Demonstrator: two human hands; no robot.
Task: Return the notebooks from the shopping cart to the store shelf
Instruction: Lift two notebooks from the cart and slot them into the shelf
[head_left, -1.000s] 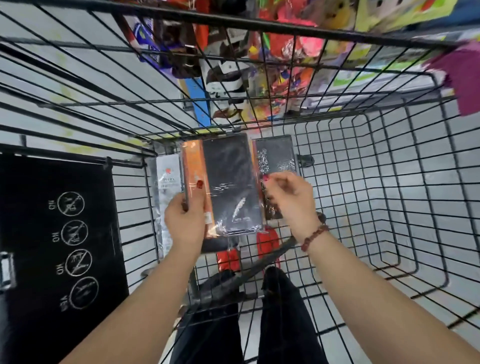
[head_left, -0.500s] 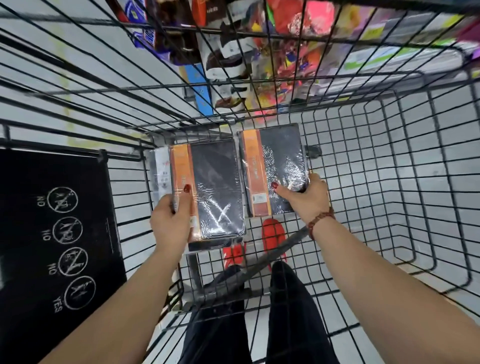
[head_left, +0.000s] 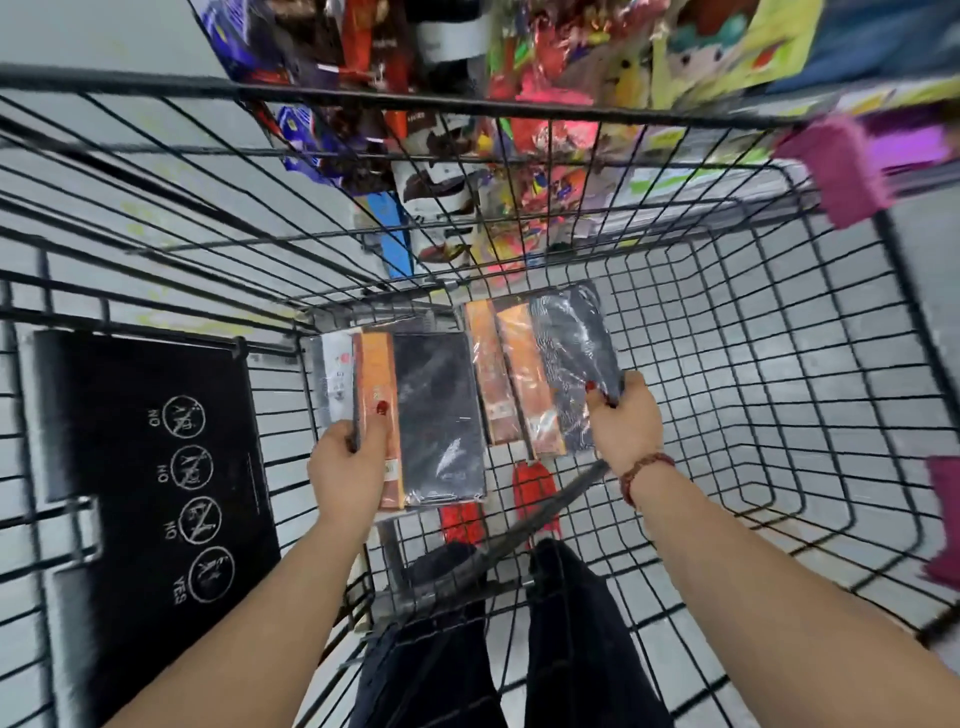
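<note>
Inside the black wire shopping cart (head_left: 769, 395), my left hand (head_left: 349, 467) grips a plastic-wrapped black notebook with an orange band (head_left: 431, 415) by its lower left edge. A white-labelled notebook (head_left: 332, 374) lies just behind it on the left. My right hand (head_left: 626, 423) pinches the right edge of two similar black-and-orange notebooks (head_left: 545, 374), fanned apart and tilted. Both sets are held above the cart floor, side by side.
A store shelf (head_left: 519, 119) packed with colourful packaged goods rises beyond the cart's far rim. The cart's black child-seat flap (head_left: 156, 467) with warning icons is on the left. My dark trousers and red shoes (head_left: 535, 493) show through the mesh below.
My right hand has slid to the right edge of its notebooks, and a second one now shows fanned out beneath. The view tilted up, showing more shelf.
</note>
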